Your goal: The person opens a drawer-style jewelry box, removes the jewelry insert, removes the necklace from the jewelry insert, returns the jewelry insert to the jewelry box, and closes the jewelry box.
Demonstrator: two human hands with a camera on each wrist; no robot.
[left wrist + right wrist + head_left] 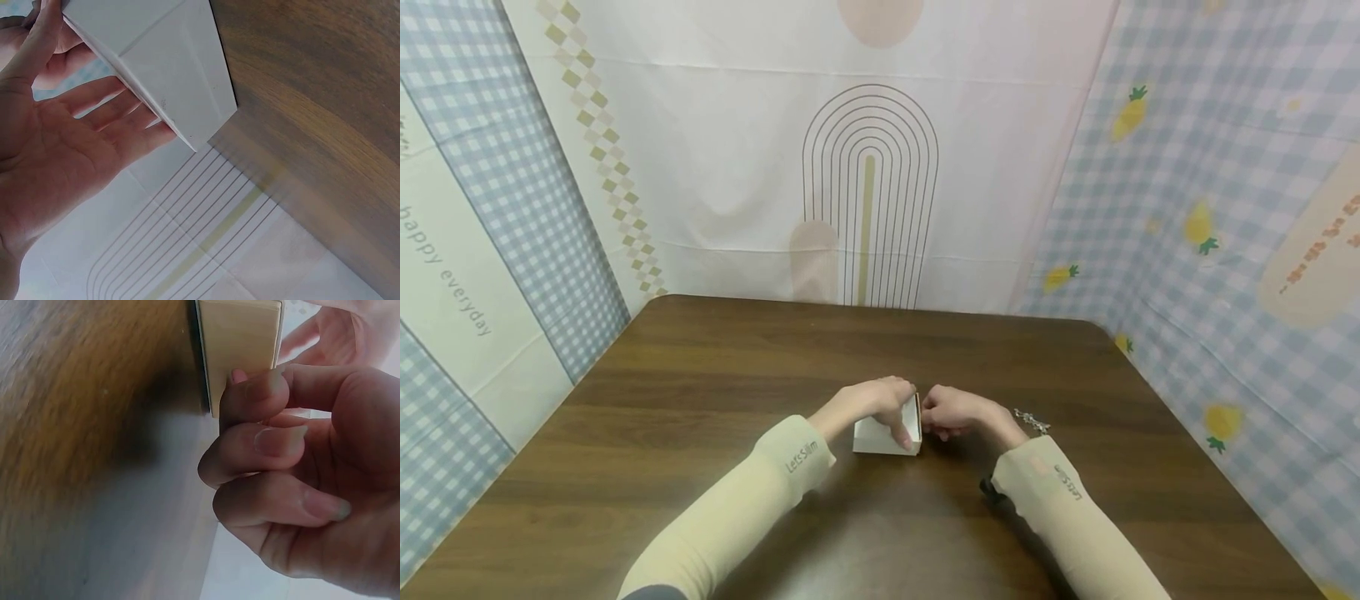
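Observation:
A small white box [883,437] lies on the brown table near its middle. My left hand [883,402] grips it across, with the thumb at the near side and the fingers along the far side. In the left wrist view the fingertips touch the edge of the white box [178,65]. At the box's right end is my right hand [957,410], its fingers curled. The right wrist view shows this hand [300,450] holding at the tan end face [240,340]; the exact contact of its fingertips is partly hidden.
Just right of my right wrist lies a small silvery, chain-like thing [1032,421]. The wooden table [737,350] reaches back to a white patterned cloth [722,167]. Checked cloths hang at the left and right sides.

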